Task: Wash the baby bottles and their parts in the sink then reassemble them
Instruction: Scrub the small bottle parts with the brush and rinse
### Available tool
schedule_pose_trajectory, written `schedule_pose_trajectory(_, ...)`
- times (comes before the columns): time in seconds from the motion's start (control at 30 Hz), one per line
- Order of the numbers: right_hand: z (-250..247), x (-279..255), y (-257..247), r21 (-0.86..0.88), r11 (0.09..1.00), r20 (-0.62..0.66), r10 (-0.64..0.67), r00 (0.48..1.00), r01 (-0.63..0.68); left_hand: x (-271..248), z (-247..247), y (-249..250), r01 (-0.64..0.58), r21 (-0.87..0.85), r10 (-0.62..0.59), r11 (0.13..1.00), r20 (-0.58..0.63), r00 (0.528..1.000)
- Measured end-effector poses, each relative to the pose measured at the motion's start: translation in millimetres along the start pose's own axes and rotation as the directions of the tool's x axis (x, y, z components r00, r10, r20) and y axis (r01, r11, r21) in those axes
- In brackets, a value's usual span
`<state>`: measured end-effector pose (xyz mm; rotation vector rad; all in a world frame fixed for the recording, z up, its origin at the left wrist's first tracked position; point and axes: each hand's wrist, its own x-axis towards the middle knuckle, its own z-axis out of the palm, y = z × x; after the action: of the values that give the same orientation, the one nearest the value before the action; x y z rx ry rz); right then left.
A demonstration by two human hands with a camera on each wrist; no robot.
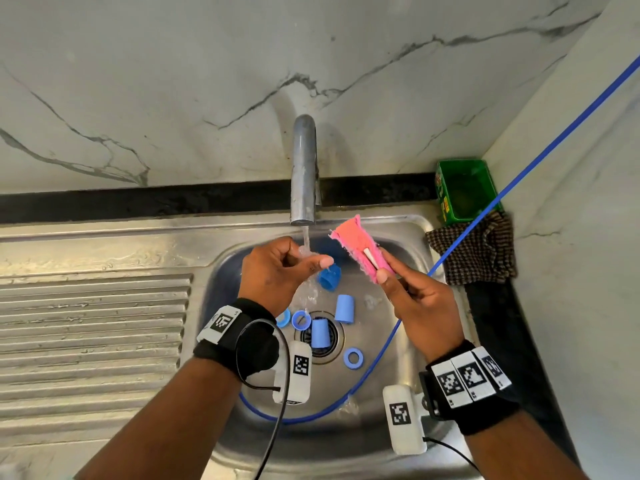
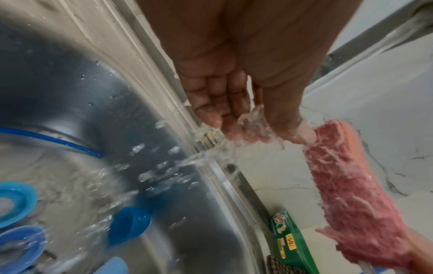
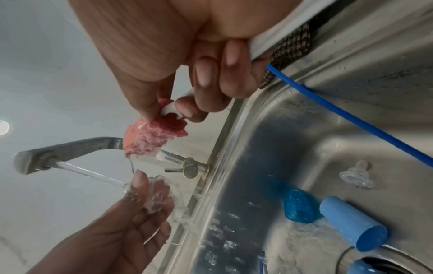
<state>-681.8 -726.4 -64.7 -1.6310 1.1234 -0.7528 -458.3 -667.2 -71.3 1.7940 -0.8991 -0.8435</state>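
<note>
- Hands first: the left hand [image 1: 277, 268] is cupped under the running stream, fingers relaxed and holding nothing I can make out; the right hand [image 1: 415, 299] grips the white handle of a pink sponge brush [image 1: 356, 249], head raised toward one o'clock.
- Bottle parts lie loose in the sink [image 1: 242, 441]: two light blue bottles [image 1: 320, 332] at the drain, rings [image 1: 353, 357] around them, a darker cap [image 1: 329, 276] and a clear nipple [image 3: 356, 176] toward twelve.
- Risk, as I judge it: a ring or the nipple could wash onto the drain, and wet fingers could drop a slick part.
- Beyond, the tap [image 1: 304, 174] runs; a steel drainboard [image 1: 93, 327] lies at nine o'clock, a checked cloth [image 1: 485, 251] and green box [image 1: 464, 188] at two, before a marble wall [image 1: 173, 81].
</note>
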Motion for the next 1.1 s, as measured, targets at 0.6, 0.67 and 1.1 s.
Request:
schedule_pose_trajectory(0.6,-12.8,-40.0,-48.7,0.18,0.983,-0.058,-0.022,0.998,0.032,-20.4,-11.9,47.0,-0.01,-0.028,0.008,1.0,-0.064,0.998)
schedule_pose_trajectory(0.67,-10.1,-42.0,-51.6,0.231,0.973,-0.07,0.007,0.998,0.01,-21.9,-12.6,51.9,-0.01,0.091,0.021,0.996,-0.126,0.992)
schedule_pose_trajectory(1.1,-6.9,-58.1,-60.2,0.368,0.928,-0.072,0.087,0.994,-0.055,-15.7,-22.7,46.1,0.557,-0.791,-0.397,0.253,0.44,0.805)
